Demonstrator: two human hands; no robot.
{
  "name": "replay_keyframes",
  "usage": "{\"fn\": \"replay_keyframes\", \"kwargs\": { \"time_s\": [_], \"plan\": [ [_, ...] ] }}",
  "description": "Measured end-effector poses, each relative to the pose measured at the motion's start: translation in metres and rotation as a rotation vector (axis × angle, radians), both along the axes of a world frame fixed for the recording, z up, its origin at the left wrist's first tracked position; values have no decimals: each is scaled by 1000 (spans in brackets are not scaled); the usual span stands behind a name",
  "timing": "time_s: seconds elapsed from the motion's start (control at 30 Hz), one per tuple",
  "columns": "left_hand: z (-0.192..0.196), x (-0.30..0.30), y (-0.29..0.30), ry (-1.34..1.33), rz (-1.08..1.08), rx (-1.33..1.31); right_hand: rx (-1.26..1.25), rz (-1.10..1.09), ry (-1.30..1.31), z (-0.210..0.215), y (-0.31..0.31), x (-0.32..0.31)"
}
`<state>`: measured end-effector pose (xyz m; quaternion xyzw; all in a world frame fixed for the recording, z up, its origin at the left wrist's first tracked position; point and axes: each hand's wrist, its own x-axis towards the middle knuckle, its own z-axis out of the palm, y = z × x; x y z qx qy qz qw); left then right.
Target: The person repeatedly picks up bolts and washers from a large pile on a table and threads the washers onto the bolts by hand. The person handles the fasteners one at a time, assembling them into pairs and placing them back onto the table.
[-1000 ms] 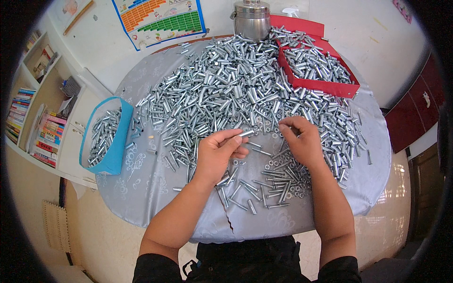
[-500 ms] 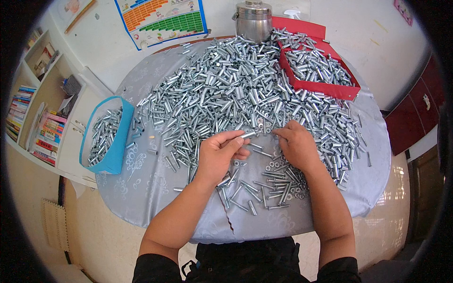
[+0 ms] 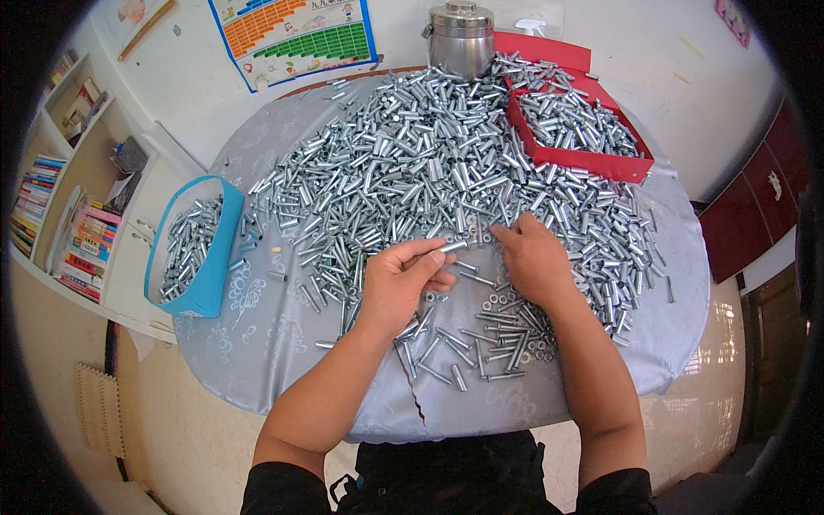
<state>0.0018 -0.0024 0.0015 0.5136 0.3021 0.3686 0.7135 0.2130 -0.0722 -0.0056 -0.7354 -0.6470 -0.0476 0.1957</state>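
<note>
My left hand (image 3: 405,276) pinches a shiny metal sleeve (image 3: 453,246) between thumb and fingertips, its end pointing right. Just right of it, my right hand (image 3: 534,256) reaches palm down, index finger stretched out at a few small washers and nuts (image 3: 472,225); its other fingers are partly hidden. Beyond both hands spreads a big heap of silvery sleeves and bolts (image 3: 403,163). Between my forearms lie loose long bolts (image 3: 459,339), with more nuts and washers (image 3: 539,348) beside my right forearm.
A blue box (image 3: 206,296) of metal sleeves stands at the table's left. At the back right, a red box (image 3: 592,161) is filled with more parts, near a steel pot (image 3: 462,43). A grey patterned cloth (image 3: 283,369) covers the round table, with a dark tear near its front edge.
My right hand has shifted slightly up and left, its index finger now reaching out toward the washers. The left hand keeps the sleeve in nearly the same place.
</note>
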Motion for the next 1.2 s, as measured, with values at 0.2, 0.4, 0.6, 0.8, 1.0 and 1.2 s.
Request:
{"fn": "replay_keyframes", "kwargs": {
  "time_s": [0.2, 0.4, 0.6, 0.8, 1.0, 1.2],
  "plan": [
    [2, 0, 0, 15, -2, -6, -88, 70, 92, 6, -5, 6],
    [-1, 0, 0, 18, -3, -18, -120, 300, 227, 10, -18, 5],
    [-3, 0, 2, 10, -1, -7, 60, 211, 322, 6, -14, 2],
    [-3, 0, 2, 9, -8, -6, 13, 326, 322, 12, -15, -4],
    [-3, 0, 3, 14, -22, -14, -11, 304, 381, 10, -14, -4],
    [-2, 1, 2, 49, -53, -14, 38, 91, 969, 20, -16, -12]
  ]
}}
